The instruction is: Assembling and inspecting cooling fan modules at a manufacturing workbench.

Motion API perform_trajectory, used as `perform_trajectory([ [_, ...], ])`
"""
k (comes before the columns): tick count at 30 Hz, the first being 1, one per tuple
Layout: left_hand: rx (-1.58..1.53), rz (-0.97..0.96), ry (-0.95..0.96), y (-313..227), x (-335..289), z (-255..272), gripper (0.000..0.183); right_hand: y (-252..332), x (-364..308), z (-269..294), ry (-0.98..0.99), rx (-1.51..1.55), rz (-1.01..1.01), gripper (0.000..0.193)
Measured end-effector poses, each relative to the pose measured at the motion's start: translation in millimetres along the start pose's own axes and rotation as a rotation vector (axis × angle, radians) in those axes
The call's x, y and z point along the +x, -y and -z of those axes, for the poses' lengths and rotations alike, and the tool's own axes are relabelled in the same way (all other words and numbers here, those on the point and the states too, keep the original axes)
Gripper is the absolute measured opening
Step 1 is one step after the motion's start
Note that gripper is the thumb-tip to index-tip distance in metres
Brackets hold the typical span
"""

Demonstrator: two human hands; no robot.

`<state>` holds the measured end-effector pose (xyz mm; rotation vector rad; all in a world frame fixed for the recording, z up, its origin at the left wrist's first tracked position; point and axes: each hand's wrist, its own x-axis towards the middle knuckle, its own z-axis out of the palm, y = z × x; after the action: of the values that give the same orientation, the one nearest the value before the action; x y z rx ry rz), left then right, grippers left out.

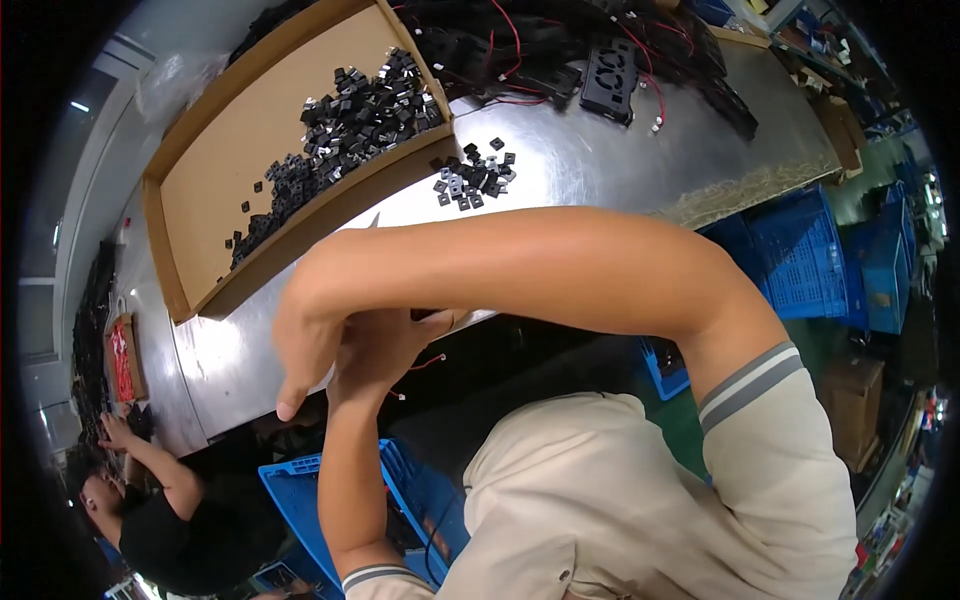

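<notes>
Red lead (430, 361) ending in a small white connector, just below the person's left hand (385, 343) and beyond the bench edge; whether it is held cannot be told. The left hand is partly covered by the right hand (308, 325), which bends downward at the wrist; how far either grip is open, and what it encloses, is hidden. Beyond the right forearm, a shallow cardboard tray (235, 130) with low, matt brown walls contains a heap of small, blocky black components (360, 120), some showing bright metallic faces. Beside its near corner, a loose cluster of square black pieces (476, 182) lies on the smooth, reflective metal benchtop (575, 165). Farther back rests a black casing (609, 82) with rounded cutouts, near thin red wires. At left, a small open box (137, 350) holds red material. Blue lattice-sided plastic crates (800, 255) stand right of the bench; a co-worker (150, 530) occupies the lower left.
</notes>
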<state>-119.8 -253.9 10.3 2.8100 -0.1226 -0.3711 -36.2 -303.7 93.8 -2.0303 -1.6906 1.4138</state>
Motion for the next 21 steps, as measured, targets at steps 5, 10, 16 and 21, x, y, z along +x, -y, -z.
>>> perform_trajectory([
  [5,-0.366,0.008,-0.026,8,-5,-7,0.062,-6,-39,-17,-0.289,0.047,0.062,0.081],
  [10,-1.037,-0.095,-0.305,47,-25,-50,0.031,-26,-80,-51,-0.541,0.098,0.159,0.077],
  [16,0.005,-0.097,-0.131,-3,3,2,0.078,-74,-92,-109,-1.46,1.027,0.592,0.073],
  [21,-0.001,-0.026,-0.107,-12,-1,11,0.081,-82,-88,-115,-1.502,1.325,0.763,0.078],
])
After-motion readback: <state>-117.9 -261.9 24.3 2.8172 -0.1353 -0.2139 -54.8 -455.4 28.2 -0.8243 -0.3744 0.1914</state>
